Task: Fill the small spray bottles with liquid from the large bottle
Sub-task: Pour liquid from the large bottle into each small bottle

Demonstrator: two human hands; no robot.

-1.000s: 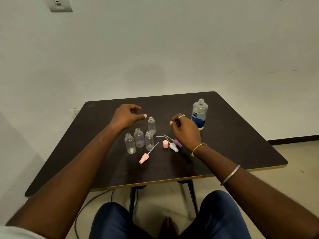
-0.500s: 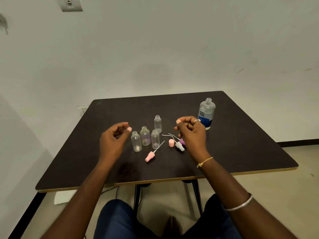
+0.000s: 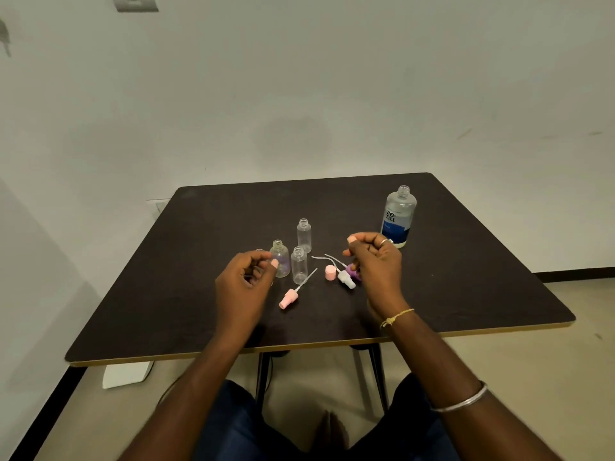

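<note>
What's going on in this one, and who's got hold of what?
A seated person has both hands over the dark table. The left hand, fingers curled, is beside the small clear bottles and hides part of one; contact cannot be told. The right hand, curled with nothing visible in it, is above the loose spray heads. The large bottle stands uncapped and untouched, and the small ones look empty.

A: What fills the middle?
B: A dark square table with a pale edge, on thin black legs
A: And around it?
B: A grey wall plate at eleven o'clock, a white box on the floor at eight, black skirting at three
</note>
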